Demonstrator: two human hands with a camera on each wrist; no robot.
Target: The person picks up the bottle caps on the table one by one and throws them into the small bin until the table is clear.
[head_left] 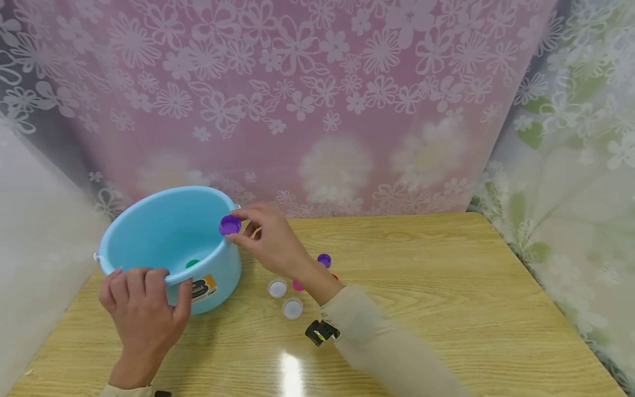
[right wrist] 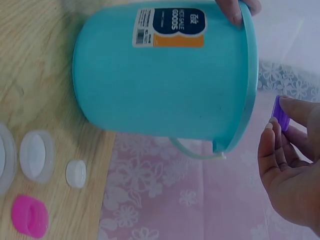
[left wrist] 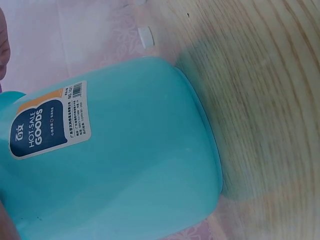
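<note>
Here, thumb and fingertips of my right hand [head_left: 274, 240] pinch a shallow, round purple cap [head_left: 230, 226], hollow side showing, just above the rim of a light-blue bucket [head_left: 229, 278]; my forearm [head_left: 374, 333] slants from lower right; my left hand [head_left: 145, 311] grips the near rim.

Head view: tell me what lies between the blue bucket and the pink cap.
In the head view, a white-centred clear cap lies between the blue bucket and the pink cap, with bare table on its bucket side.

Bucket [left wrist: 150, 145] lbl [left wrist: 50, 120] reads "HOT-SALE GOODS" w/ Chinese txt [left wrist: 78, 118].
</note>
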